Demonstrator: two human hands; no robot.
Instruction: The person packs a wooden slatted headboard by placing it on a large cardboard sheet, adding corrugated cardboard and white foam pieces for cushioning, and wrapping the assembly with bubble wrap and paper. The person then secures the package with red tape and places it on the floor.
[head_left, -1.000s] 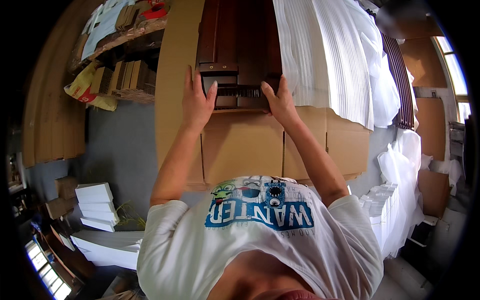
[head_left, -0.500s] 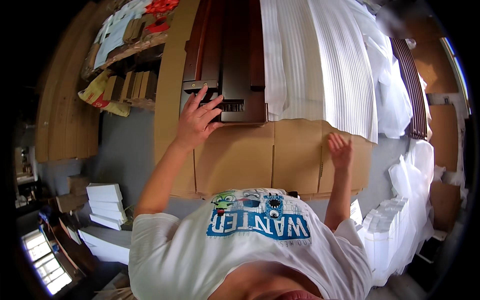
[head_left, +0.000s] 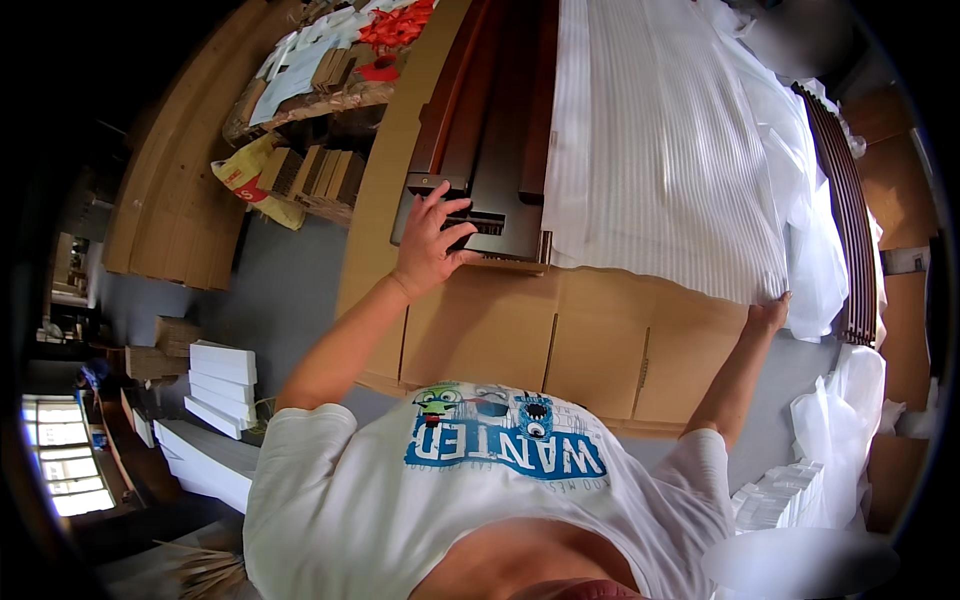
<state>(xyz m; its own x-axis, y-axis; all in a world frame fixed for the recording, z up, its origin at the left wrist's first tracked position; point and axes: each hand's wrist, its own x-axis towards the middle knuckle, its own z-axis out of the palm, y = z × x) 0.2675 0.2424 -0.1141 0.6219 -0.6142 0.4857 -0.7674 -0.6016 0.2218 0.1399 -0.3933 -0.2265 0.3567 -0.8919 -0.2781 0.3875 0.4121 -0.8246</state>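
Dark reddish-brown wooden pieces (head_left: 480,150) lie side by side on a flattened cardboard sheet (head_left: 500,320). My left hand (head_left: 432,245) rests on their near end with its fingers spread, beside a dark slot cut in the wood. To the right a large white ribbed foam sheet (head_left: 660,150) lies alongside the wood, its left edge against it. At the sheet's near right corner my right hand (head_left: 770,312) is closed, pinching the edge; its fingertips are partly hidden.
Small cardboard pieces (head_left: 325,170) and red items (head_left: 395,25) sit on a shelf at the far left, with a yellow sack (head_left: 260,185) below. White foam blocks (head_left: 222,375) are stacked on the left. Clear plastic wrap (head_left: 840,400) and slatted dark wood (head_left: 845,220) stand at the right.
My right hand has moved right and taken hold of the foam sheet's near corner. The sheet's edge now reaches further right. My left hand stays on the wood. The view has tilted.
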